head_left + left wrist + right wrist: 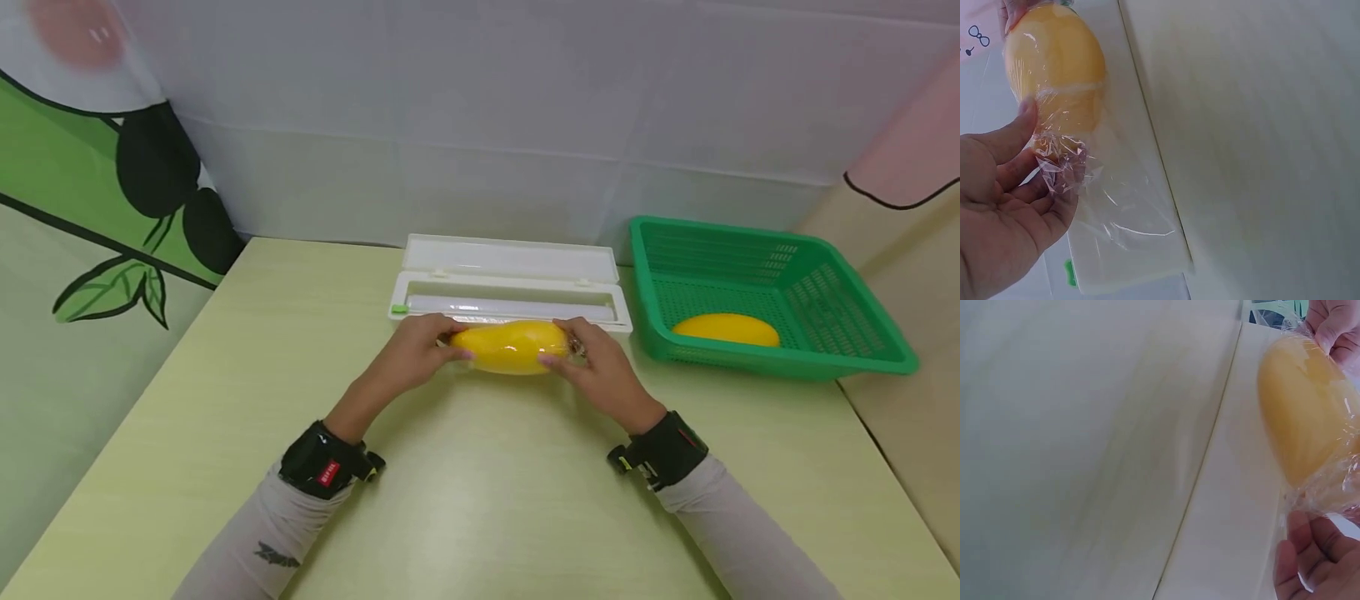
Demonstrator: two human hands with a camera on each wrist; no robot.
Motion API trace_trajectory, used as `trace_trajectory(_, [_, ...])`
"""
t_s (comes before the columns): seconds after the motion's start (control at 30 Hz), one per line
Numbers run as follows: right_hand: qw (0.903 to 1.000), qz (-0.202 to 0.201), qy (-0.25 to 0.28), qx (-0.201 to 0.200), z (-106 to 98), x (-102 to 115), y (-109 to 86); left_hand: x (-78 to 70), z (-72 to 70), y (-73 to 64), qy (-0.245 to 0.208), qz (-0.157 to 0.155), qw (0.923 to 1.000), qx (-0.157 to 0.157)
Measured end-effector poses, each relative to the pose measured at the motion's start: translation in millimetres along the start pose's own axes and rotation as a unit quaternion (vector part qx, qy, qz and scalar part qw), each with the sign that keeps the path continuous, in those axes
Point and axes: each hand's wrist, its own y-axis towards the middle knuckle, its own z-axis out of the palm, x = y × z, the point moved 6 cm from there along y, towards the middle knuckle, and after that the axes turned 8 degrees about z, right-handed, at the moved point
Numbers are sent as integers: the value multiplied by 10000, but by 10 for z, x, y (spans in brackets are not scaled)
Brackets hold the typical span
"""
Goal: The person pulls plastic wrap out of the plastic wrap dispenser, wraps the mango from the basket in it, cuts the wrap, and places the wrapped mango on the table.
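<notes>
A yellow, mango-shaped fruit (512, 347) lies sideways between both hands, wrapped in glossy cling film. My left hand (411, 353) grips its narrower left end, thumb in front and fingers behind. My right hand (598, 367) grips the right end, where bunched film shows beside the fingers. Seen from the left wrist, crumpled cling film (1063, 165) gathers at the fingertips, and a loose sheet hangs past the end of the fruit. Just behind the fruit stands a white cling film dispenser (624, 310), its lid tipped back and a film roll (510, 307) inside.
To the right stands a green plastic basket (847, 368) holding another yellow fruit (726, 330). A small green slider (399, 309) sits at the dispenser's left end. The pale wooden table (480, 517) meets a cloth-covered wall (495, 92) at the back.
</notes>
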Motion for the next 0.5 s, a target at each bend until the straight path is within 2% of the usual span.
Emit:
trace_trajectory(0.33, [9996, 129, -267, -10, 12, 38, 18, 6, -32, -7, 46, 123, 9997, 189])
trace_trajectory(0.5, [9957, 62, -920, -31, 43, 86, 3, 9, -36, -8, 160, 84, 9993, 323])
